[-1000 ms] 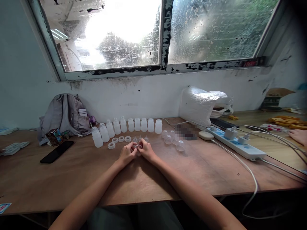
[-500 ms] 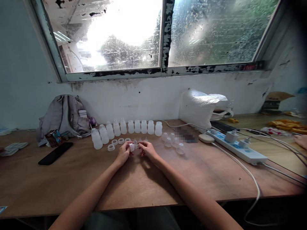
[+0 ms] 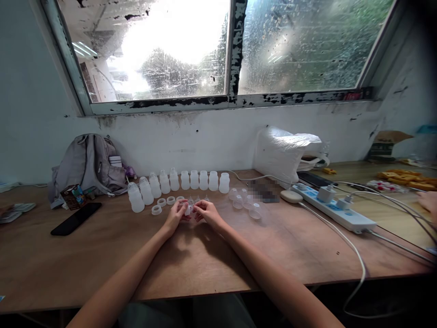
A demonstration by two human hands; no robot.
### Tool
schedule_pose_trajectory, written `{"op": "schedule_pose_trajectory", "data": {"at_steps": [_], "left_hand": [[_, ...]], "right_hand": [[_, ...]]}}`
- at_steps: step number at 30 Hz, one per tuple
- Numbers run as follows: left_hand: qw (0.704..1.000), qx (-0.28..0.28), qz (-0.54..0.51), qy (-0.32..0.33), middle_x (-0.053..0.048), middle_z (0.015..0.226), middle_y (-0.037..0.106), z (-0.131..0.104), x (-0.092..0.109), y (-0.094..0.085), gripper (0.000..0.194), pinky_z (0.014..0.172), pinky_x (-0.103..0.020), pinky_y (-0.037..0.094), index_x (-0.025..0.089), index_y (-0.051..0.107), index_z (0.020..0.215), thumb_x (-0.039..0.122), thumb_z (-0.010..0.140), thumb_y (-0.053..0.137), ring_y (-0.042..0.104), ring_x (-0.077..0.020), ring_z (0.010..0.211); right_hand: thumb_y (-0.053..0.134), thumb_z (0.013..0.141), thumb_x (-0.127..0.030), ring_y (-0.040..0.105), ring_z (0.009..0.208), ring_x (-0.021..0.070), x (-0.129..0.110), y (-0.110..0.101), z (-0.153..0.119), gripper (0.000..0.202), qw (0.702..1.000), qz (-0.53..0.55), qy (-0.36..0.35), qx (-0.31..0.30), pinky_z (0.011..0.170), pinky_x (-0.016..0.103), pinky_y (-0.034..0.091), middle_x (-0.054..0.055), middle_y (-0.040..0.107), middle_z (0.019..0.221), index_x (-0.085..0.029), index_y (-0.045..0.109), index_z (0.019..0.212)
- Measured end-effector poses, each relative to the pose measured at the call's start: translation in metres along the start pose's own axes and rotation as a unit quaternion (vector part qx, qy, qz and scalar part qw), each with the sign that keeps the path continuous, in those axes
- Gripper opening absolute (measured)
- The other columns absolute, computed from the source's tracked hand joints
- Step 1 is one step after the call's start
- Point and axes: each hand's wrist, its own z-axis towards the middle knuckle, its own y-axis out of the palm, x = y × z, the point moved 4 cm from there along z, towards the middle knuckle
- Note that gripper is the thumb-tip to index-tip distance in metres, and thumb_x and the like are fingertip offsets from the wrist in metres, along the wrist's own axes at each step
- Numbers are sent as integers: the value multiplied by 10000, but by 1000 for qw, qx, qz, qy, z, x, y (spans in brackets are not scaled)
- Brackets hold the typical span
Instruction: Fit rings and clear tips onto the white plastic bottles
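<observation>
My left hand [image 3: 176,216] is closed around a whitish bottle collar ring [image 3: 187,210]. The fingertips of my right hand [image 3: 207,213] pinch a clear bottle teat at the ring's right side; fingers partly hide both parts. Just behind my hands stand several clear teats [image 3: 197,199]. Loose collar rings [image 3: 156,210] lie to the left of my left hand. Farther back, a curved row of frosted baby bottles [image 3: 137,200] stands upright; those on the left have teats fitted, those on the right have bare tops. Clear dome caps [image 3: 255,214] rest to the right.
A black phone [image 3: 77,219] and a grey backpack [image 3: 89,164] are at the left. To the right are a white round puck [image 3: 291,197], a power strip [image 3: 336,212] with cables and a white plastic bag [image 3: 278,155]. Another person's hand [image 3: 427,200] shows at the right edge.
My hands have drawn closer together, with the right fingers now nearer the collar ring and covering more of the teat. The whole view has shifted slightly.
</observation>
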Motion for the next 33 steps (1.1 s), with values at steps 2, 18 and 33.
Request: {"op": "schedule_pose_trajectory", "data": {"at_steps": [2, 18, 33], "left_hand": [[999, 2, 37, 16, -18, 766, 582, -1, 2, 0, 386, 530, -249, 499, 173, 454, 989, 427, 716, 553, 571, -101, 528], [906, 25, 423, 14, -62, 796, 633, 80, 43, -18, 367, 455, -218, 412, 162, 411, 1113, 375, 815, 385, 555, -107, 433], [812, 79, 578, 24, -106, 875, 609, 154, 38, -23, 252, 716, -318, 402, 192, 518, 998, 297, 788, 425, 569, -242, 849]], "right_hand": [[631, 605, -404, 520, 437, 88, 0, -2, 1, 292, 1000, -4, -4, -8, 421, 223, 452, -15, 578, 592, -147, 528, 697], [558, 644, -424, 434, 372, 54, 5, -51, 14, 280, 993, 14, -4, 114, 353, 193, 367, -43, 498, 565, -162, 470, 684], [568, 626, -453, 421, 374, 51, 12, -66, 19, 322, 988, 13, 5, 153, 312, 170, 324, -33, 490, 563, -157, 484, 722]]}}
